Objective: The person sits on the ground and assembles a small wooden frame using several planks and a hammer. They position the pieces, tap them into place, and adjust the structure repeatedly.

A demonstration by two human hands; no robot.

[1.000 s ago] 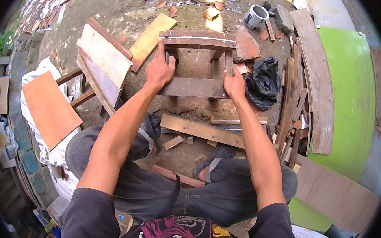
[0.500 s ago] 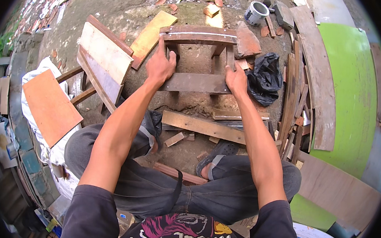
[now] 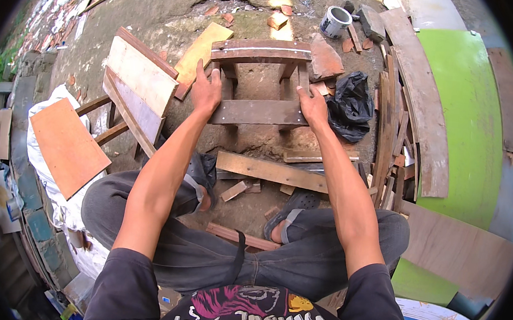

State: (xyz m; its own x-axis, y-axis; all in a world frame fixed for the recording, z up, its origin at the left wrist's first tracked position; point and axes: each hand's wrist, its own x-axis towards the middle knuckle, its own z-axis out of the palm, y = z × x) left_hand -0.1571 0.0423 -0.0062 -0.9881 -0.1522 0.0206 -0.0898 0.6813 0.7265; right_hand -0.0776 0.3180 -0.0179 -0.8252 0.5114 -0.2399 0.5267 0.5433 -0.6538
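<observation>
Wooden stool frame (image 3: 259, 80) lies on its side on the dirt ground (image 3: 160, 10) ahead of my knees, between a stack of pale boards (image 3: 139, 89) and a black plastic bag (image 3: 349, 104). My left hand (image 3: 206, 90) clasps its left leg beside the lower rail; my right hand (image 3: 312, 107) grips the right leg. To turn it well I judge both grips should stay low and even, so the joints don't rack. Since a second ago the frame has slid slightly further from me, hands unchanged.
</observation>
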